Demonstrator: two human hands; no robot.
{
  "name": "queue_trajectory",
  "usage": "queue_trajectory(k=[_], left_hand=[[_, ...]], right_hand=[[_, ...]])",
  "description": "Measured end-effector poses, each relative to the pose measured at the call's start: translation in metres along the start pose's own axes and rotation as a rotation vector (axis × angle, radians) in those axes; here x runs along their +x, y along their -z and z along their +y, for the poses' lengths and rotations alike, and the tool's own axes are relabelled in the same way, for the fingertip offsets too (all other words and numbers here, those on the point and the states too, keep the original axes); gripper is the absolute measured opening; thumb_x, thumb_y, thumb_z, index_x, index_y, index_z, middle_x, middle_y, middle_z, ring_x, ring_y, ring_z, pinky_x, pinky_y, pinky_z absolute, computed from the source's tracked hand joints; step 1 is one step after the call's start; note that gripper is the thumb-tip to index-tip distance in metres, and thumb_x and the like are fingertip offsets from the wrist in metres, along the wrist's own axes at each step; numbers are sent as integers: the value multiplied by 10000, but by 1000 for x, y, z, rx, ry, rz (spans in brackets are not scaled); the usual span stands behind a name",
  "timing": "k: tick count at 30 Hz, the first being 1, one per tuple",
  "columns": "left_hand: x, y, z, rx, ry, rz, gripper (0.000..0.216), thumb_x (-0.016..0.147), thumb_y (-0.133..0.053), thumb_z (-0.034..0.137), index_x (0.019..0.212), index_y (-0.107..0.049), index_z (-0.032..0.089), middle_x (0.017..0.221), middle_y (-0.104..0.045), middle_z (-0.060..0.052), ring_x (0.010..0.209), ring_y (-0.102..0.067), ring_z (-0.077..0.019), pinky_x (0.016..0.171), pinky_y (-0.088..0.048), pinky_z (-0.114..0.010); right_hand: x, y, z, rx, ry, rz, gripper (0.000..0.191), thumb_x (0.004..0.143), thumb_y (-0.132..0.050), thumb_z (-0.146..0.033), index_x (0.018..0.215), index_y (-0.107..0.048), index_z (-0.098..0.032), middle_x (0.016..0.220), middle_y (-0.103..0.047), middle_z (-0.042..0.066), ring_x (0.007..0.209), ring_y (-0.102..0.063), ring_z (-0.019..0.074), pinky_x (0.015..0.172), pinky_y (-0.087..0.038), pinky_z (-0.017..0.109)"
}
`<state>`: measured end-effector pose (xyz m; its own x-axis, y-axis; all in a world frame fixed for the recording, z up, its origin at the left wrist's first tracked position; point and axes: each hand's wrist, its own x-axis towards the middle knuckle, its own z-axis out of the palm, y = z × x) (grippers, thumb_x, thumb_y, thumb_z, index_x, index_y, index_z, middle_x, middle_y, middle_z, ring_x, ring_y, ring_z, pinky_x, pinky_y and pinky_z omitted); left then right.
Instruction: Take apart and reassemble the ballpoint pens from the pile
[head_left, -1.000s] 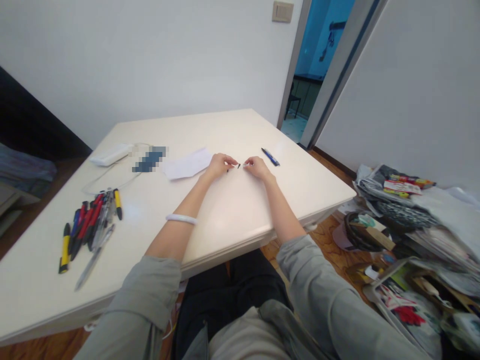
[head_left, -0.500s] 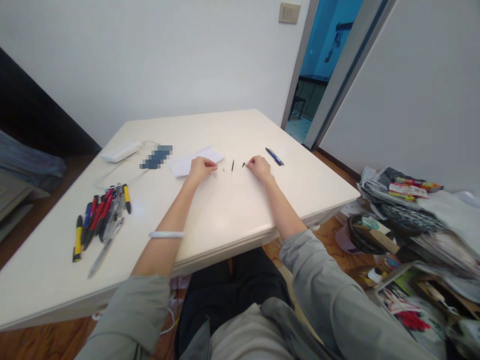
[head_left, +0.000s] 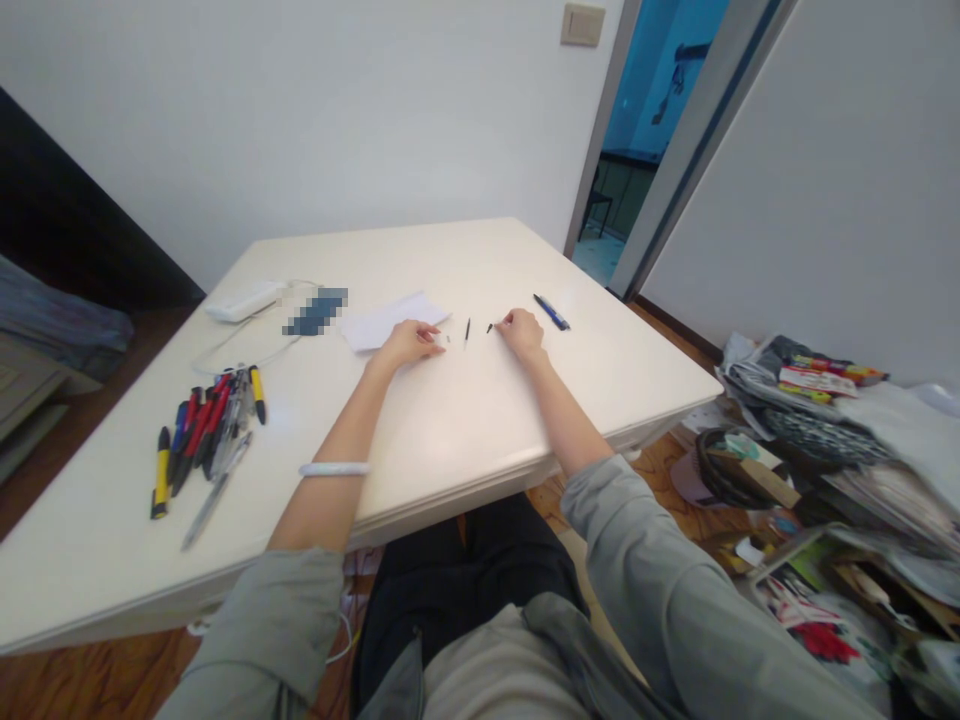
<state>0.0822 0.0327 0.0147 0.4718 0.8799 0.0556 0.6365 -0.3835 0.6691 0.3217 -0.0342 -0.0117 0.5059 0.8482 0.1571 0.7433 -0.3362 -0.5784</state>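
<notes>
My left hand (head_left: 410,343) rests low over the table beside the white paper (head_left: 382,320), its thumb and fingers apart and nothing visible between them. Just past its fingertips lies a tiny metallic-looking piece (head_left: 448,338), too small to name. A thin dark pen refill (head_left: 467,330) lies lengthwise between my two hands. My right hand (head_left: 523,334) is closed in a pinch; what its fingertips hold is too small to make out. Against those fingertips is a small black piece (head_left: 490,328). To the right of that hand lies a blue pen (head_left: 553,313).
A pile of pens (head_left: 206,425) in several colours occupies the table's left side. Behind it are a white power strip (head_left: 247,302) with a cable and a blurred-out dark object (head_left: 317,311). A wastebasket (head_left: 694,475) stands on the floor at right, near stacked papers.
My left fingers have spread and shifted slightly right and down, towards the tiny piece. My right hand keeps its pinch in nearly the same place. The whole view has shifted slightly.
</notes>
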Motion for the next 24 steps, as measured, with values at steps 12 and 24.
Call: queue_trajectory(k=[12, 24], left_hand=[[9, -13, 4, -128, -6, 29, 277, 665, -850, 287, 901, -759, 172, 643, -688, 5, 553, -634, -149, 702, -513, -286], [2, -13, 10, -224, 71, 94, 241, 700, -848, 253, 898, -757, 149, 675, -687, -2, 525, -638, -131, 649, -528, -267]], right_hand=[[13, 9, 29, 307, 124, -80, 215, 899, -609, -192, 958, -786, -85, 985, -779, 134, 929, -692, 213, 872, -491, 293], [6, 15, 27, 262, 180, -107, 208, 818, -768, -302, 879, -783, -103, 795, -731, 86, 749, -643, 173, 734, -483, 274]])
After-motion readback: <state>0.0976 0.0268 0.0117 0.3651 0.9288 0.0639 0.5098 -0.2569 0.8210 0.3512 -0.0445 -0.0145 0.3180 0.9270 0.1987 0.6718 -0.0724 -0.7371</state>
